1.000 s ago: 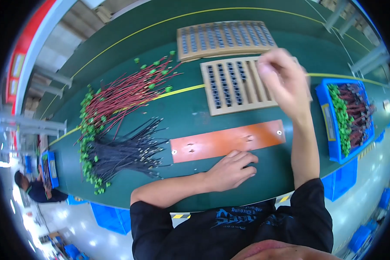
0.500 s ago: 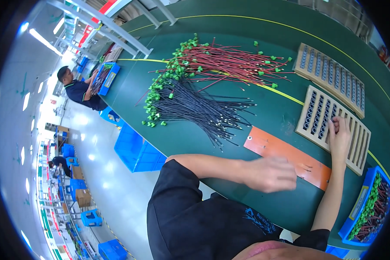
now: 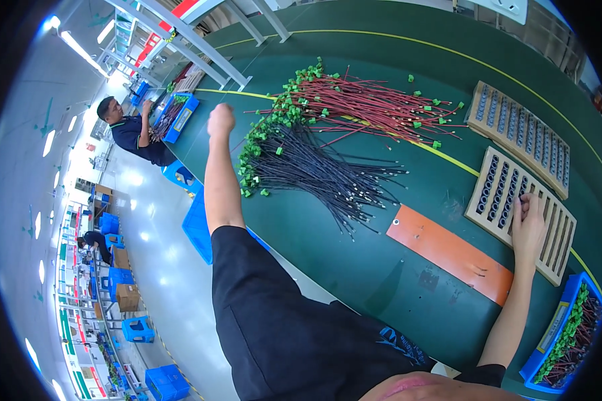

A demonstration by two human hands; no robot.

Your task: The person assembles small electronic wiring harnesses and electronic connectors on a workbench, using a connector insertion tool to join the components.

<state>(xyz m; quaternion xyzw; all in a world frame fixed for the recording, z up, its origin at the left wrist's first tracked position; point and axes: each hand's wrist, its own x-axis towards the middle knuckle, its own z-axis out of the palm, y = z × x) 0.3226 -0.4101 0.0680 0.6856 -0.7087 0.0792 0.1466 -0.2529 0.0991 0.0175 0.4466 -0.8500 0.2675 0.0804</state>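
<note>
My right hand (image 3: 530, 224) is over the near slotted wooden tray (image 3: 554, 230), its thumb and fingers closed on a small dark ring-shaped part (image 3: 522, 199). Rows of similar dark rings (image 3: 497, 194) fill the left slots of that tray; slots to the right of my hand show bare. My left arm is stretched out to the far left, where the left hand (image 3: 221, 121) is closed in a fist above the table; anything inside it is hidden. Nearest to that hand lie bundles of black wires (image 3: 314, 170) and red wires (image 3: 374, 103) with green connectors (image 3: 251, 160).
Behind the near tray stands a second wooden tray (image 3: 518, 127) of round parts. An orange plate (image 3: 448, 250) lies on the green table (image 3: 408, 301). Blue bins with wires stand at the right (image 3: 548, 334) and far left (image 3: 182, 120), where a co-worker (image 3: 130, 130) sits.
My left hand has swung from above the orange plate to the far left, past the wire bundles. The right hand stays at the near tray. The view has shifted slightly.
</note>
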